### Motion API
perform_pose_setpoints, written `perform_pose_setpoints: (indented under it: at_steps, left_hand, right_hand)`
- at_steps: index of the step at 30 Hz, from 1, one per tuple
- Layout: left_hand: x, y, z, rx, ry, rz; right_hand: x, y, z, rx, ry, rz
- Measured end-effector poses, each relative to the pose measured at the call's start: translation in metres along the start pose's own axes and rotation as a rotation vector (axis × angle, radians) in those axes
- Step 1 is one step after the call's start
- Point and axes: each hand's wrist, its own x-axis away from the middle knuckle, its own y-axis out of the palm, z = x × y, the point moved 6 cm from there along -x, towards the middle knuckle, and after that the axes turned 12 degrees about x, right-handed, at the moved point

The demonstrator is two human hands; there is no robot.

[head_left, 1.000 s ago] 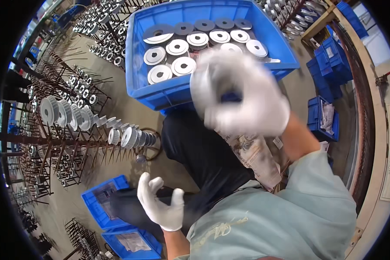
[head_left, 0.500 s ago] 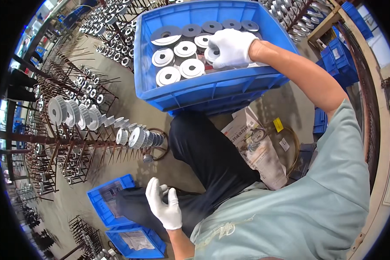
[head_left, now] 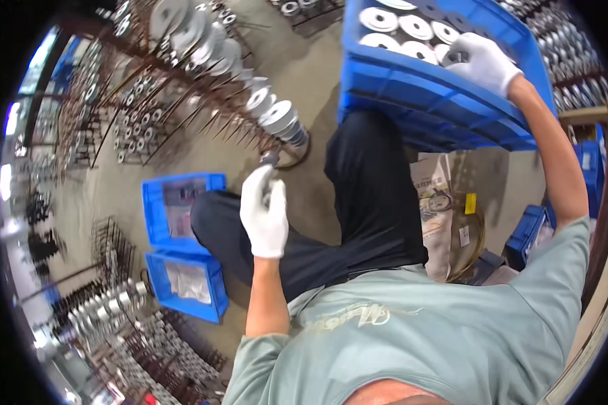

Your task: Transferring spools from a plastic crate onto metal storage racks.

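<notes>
Right hand [head_left: 483, 62], white glove: fingers curled down among the round grey-white discs [head_left: 398, 30] that lie flat in rows inside the big blue crate [head_left: 412, 94]. Fingertips close on one disc at the crate's near right part; whether it is truly gripped, cannot tell. The crate sits over the person's black-trousered knee [head_left: 368, 169].

Left hand [head_left: 265, 212], white glove: fingers drawn narrow around a small dark metal piece [head_left: 270, 160] poking out past the fingertips. That piece sits just beside the end of a spiked metal rack [head_left: 203, 94], where a row of discs like those in the crate is threaded on edge on the prongs [head_left: 277, 118].

Packages: two smaller blue bins [head_left: 182, 202] on the floor left of the knee, one behind the other, each holding a clear plastic bag with pale contents. More blue bins [head_left: 527, 236] stacked at far right. Between the knee and those, a crumpled printed paper sheet [head_left: 432, 196] on the floor with a small yellow rectangular tag [head_left: 470, 203] beside it.

More racks crowded with small metal parts fill the left and lower-left floor [head_left: 115, 317].
</notes>
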Motion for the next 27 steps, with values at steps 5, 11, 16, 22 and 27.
perform_pose_setpoints:
  at_steps: [5,11,16,22,27]
  left_hand:
    - [-0.025,-0.018,-0.058,0.39,-0.5,0.238]
    - [-0.056,0.006,-0.077,0.018,-0.186,0.181]
    - [-0.069,0.037,-0.104,-0.066,-0.157,0.258]
    - [-0.071,0.063,-0.177,0.606,-0.316,0.233]
    - [-0.076,0.056,-0.207,0.985,-0.544,0.121]
  right_hand:
    - [0.021,-0.05,-0.037,-0.187,-0.201,0.499]
    - [0.054,-0.045,-0.193,-0.591,-0.435,0.509]
    - [-0.018,0.091,-0.25,-0.619,-0.16,0.282]
    - [-0.063,0.106,-0.282,-0.852,-0.189,-0.142]
    - [-0.075,0.12,-0.307,-0.752,-0.222,-0.12]
